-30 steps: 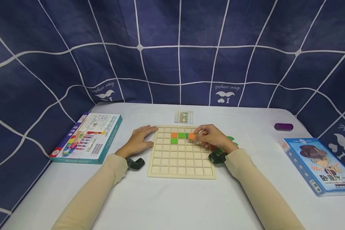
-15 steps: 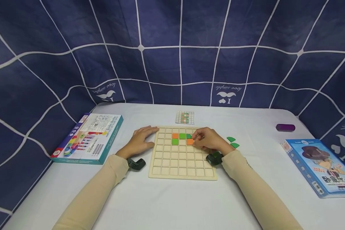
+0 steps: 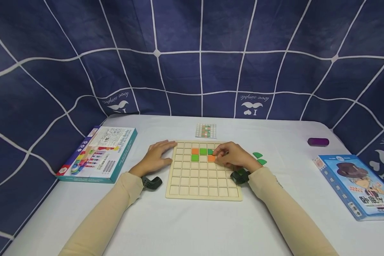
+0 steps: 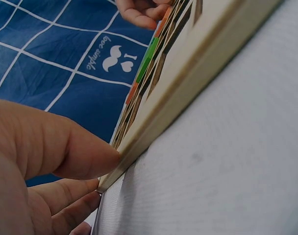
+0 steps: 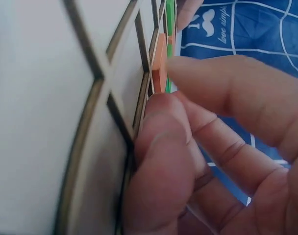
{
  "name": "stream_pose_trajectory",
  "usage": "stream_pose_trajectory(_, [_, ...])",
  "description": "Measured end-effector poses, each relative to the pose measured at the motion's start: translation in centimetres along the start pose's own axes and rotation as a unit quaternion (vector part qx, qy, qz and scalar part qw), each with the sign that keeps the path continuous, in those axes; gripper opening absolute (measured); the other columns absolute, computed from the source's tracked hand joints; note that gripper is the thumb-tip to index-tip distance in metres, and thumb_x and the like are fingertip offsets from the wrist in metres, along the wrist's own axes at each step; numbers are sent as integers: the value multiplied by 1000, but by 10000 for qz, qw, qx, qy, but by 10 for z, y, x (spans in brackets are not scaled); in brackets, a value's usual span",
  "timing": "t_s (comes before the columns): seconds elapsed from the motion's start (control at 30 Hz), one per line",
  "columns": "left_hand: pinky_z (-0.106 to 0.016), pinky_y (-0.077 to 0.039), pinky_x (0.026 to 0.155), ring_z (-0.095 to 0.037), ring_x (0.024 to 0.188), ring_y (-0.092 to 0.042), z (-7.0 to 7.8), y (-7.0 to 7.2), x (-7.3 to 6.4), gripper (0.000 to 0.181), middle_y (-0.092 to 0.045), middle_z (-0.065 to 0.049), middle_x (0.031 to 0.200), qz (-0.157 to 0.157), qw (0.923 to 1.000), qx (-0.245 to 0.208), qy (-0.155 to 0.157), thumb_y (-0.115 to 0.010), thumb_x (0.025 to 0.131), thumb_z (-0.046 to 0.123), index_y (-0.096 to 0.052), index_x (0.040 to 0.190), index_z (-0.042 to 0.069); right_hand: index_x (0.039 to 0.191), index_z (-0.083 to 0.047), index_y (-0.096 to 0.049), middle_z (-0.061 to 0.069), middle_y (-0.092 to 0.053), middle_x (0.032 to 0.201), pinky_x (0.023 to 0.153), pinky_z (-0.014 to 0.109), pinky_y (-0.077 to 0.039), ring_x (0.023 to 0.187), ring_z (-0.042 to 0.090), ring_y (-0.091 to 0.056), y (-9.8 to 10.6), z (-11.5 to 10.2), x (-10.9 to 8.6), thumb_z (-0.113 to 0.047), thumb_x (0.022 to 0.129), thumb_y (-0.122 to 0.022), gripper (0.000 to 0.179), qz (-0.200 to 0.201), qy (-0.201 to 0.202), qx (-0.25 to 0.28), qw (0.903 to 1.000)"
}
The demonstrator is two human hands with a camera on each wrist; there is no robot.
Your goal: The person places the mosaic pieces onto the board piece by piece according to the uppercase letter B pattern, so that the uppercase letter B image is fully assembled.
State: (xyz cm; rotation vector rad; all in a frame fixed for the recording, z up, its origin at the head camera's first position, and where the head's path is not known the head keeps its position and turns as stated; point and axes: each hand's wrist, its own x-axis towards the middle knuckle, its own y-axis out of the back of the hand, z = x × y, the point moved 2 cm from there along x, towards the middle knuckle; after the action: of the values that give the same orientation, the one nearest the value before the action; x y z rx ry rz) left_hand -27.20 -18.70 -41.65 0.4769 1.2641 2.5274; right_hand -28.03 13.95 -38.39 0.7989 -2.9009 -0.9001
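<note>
A square wooden grid board [image 3: 193, 181] lies on the white table. My left hand [image 3: 155, 158] rests against its left side, fingers extended toward the far-left corner and thumb [image 4: 90, 156] touching the edge. In the upper part of the grid sit an orange square tile [image 3: 195, 151], green square tiles [image 3: 195, 157] and a dark green curved tile [image 3: 210, 152]. Over the right part of the board, my right hand [image 3: 232, 156] pinches another orange square tile [image 5: 160, 66] at a cell below the curved one. That tile looks slightly tilted in the right wrist view.
Green curved pieces [image 3: 261, 161] lie right of the board, partly near my wrist. A small pattern card [image 3: 206, 131] lies beyond it. A boxed toy set [image 3: 97, 154] is at left; a blue box [image 3: 358, 185] and purple cylinder [image 3: 318, 142] are at right.
My right hand has brought the orange square tile down and nearer, from over the dark green curved tile to the cell below it. My left hand stays at the board's edge.
</note>
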Motion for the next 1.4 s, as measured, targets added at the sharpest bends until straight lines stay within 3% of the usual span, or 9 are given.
stream_pose_trajectory(0.3, [-65, -18, 128, -44, 158, -35, 4, -1, 1, 70, -52, -20, 163, -11, 10000, 10, -47, -66, 88, 16, -55, 155, 0, 132, 8, -68, 7, -67, 91, 61, 24, -53, 70, 16, -58, 17, 3, -12, -7, 103, -69, 33, -393, -33, 1036, 9938])
stream_pose_trajectory(0.67, [-65, -18, 128, -45, 158, -35, 4, -6, -1, 69, -51, -20, 163, -50, 10000, 16, -44, -68, 89, 16, -56, 155, 0, 135, 12, -63, 5, -67, 85, 63, 24, -52, 72, 13, -57, 42, 25, -35, -10, 104, -68, 38, 105, -105, 1401, 9900])
stream_pose_trajectory(0.97, [-66, -18, 127, -45, 157, -35, 0, -6, -3, 69, -51, -20, 163, -75, 10000, 44, -41, -68, 89, 16, -56, 156, 1, 135, 8, -65, 4, -62, 84, 59, 22, -48, 62, 13, -52, 58, 46, -48, -11, 101, -71, 40, 352, -627, 924, 9931])
stream_pose_trajectory(1.13, [-66, -17, 127, -45, 158, -34, -1, -4, -3, 70, -50, -20, 164, -129, 9999, 88, 26, -67, 89, 16, -54, 156, 1, 130, 11, -66, 3, -58, 85, 54, 21, -42, 57, 10, -47, 59, 49, -49, -5, 94, -76, 41, 192, -527, 738, 9957])
stream_pose_trajectory(1.4, [-65, -15, 128, -45, 159, -32, -2, 1, 2, 72, -48, -20, 165, -124, 9999, 45, 18, -66, 89, 16, -53, 157, 0, 123, 6, -69, 2, -52, 80, 50, 22, -37, 56, 11, -43, 62, 45, -42, -7, 88, -86, 41, 325, -644, -288, 9970])
